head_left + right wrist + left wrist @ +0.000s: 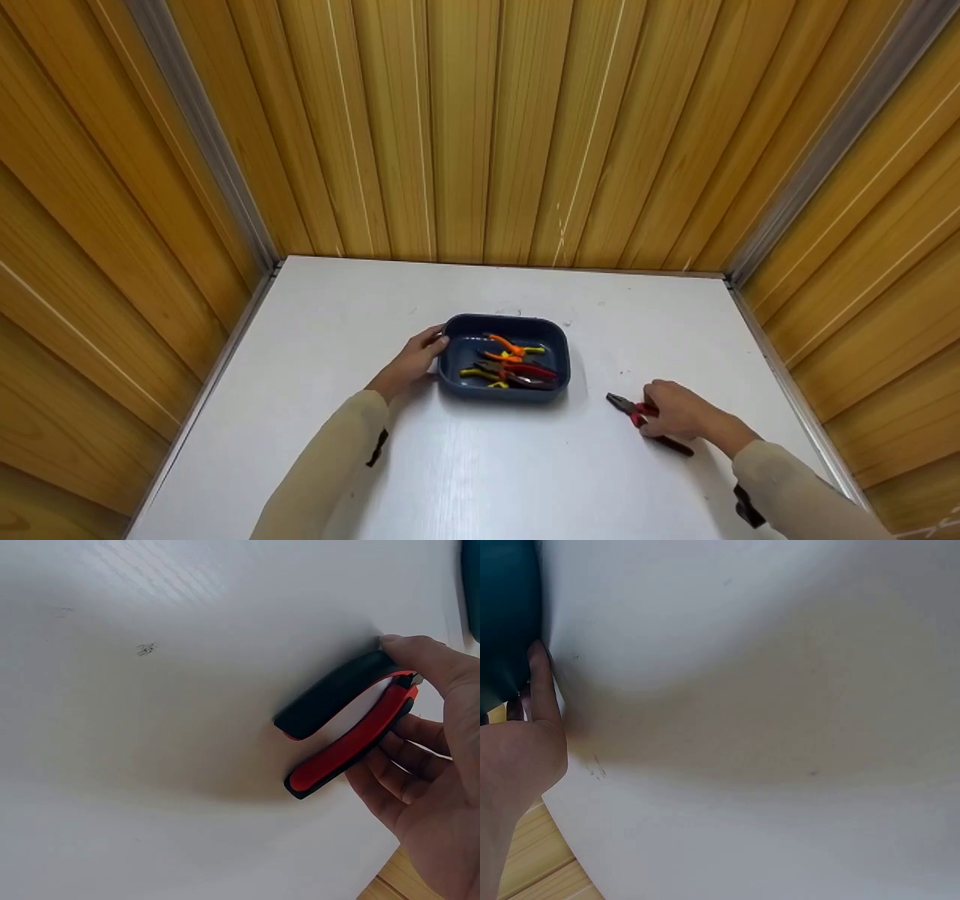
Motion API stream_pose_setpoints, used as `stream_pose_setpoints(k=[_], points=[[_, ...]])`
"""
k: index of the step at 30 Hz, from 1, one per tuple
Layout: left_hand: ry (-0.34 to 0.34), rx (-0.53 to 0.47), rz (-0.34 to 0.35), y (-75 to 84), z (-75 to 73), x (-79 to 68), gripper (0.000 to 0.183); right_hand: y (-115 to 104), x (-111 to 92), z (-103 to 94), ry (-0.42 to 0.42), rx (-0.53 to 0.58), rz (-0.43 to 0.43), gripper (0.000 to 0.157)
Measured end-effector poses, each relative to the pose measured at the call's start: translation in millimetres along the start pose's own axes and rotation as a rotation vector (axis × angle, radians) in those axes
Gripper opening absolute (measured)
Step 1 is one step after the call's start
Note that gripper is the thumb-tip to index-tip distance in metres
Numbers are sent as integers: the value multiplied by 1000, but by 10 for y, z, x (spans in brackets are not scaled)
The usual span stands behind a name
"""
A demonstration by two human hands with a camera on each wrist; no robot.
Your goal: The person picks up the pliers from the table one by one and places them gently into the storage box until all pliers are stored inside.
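A dark blue box [502, 394] with rounded corners stands near the middle of the white table. At its left end my left hand [411, 363] holds the wall, thumb close to the rim; the left wrist view shows the fingers at the box's outer side [510, 615]. Inside lie several hand tools with orange, yellow and red handles, among them red-handled pliers [529, 370]. To the right of the box, my right hand [679, 411] grips pliers [639, 417] with red and black handles. Their dark nose points toward the box, and the handles [349, 746] stand spread apart.
The white table [480, 472] is bounded by wood-patterned panels [487, 135] at the back and both sides. Grey metal posts [817, 142] stand in the back corners. Small dark marks [146, 649] dot the tabletop.
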State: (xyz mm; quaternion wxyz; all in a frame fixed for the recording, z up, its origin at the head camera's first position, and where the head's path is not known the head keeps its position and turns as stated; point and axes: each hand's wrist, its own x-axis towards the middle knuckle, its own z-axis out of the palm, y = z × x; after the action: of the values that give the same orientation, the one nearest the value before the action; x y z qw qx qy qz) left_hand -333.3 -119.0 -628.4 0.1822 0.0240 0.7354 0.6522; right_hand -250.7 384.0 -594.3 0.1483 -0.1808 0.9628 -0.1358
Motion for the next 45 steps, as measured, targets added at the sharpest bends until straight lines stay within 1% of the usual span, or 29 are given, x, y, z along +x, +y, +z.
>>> stream_pose_setpoints(k=[5, 10, 13, 20, 22, 27, 35, 45], points=[[-2, -3, 1, -16, -14, -1, 52, 2, 12, 34, 7, -4, 22, 32], [-3, 22, 11, -30, -34, 2, 54, 17, 33, 41, 14, -19, 5, 32], [1, 26, 16, -33, -38, 10, 55, 20, 50, 27, 10, -19, 12, 32], [8, 23, 27, -29, -5, 0, 53, 5, 44, 0, 2, -18, 13, 33], [14, 17, 28, -31, 0, -2, 53, -2, 40, 5, -4, -8, 26, 32], [24, 7, 6, -34, 1, -12, 51, -22, 39, 17, -13, -3, 40, 34], [10, -6, -6, -39, -2, -3, 53, -14, 30, 30, -21, 26, 75, 32], [14, -30, -13, -46, -7, 29, 53, -18, 20, 25, 2, -5, 52, 32]])
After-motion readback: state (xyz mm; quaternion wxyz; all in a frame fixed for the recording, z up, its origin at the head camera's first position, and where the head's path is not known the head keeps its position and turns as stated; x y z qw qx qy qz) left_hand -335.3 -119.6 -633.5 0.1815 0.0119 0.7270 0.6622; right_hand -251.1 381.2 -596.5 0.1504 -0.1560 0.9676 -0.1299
